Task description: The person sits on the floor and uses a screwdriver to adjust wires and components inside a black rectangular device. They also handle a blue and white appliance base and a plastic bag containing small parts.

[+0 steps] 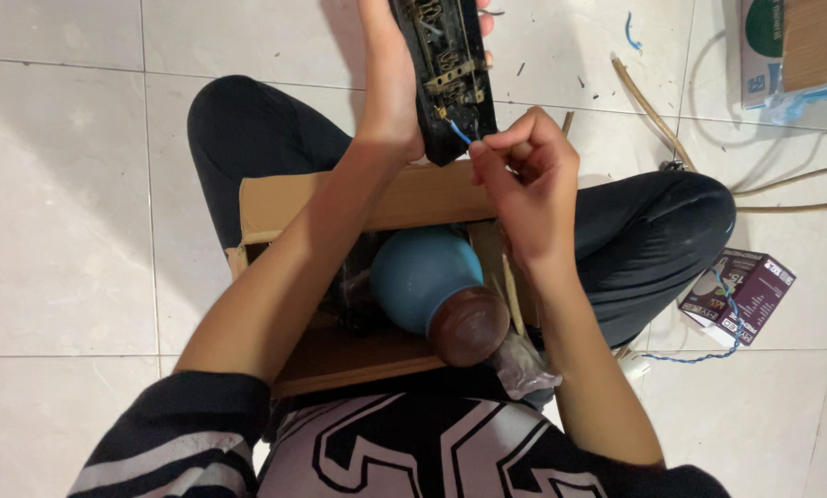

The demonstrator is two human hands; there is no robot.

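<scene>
Here, fingers (pixel 492 157) pinch thin blue wire (pixel 460 134).

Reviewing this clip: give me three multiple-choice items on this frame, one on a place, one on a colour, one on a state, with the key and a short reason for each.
1. Where does the blue round flask with the brown cap lie?
A. In the open cardboard box on the person's lap
B. On the white floor tiles
C. In the left hand

2. What colour is the thin wire at the lower end of the black opened electrical strip?
A. Red
B. Blue
C. Yellow

3. What is the right hand doing?
A. Lying flat on the floor
B. Gripping the flask
C. Pinching at the wire with its fingers

Key:
1 A, the flask rests inside the box between the knees.
2 B, the wire shows blue against the black strip.
3 C, the fingertips close at the wire's end while the left hand holds the strip.
</scene>
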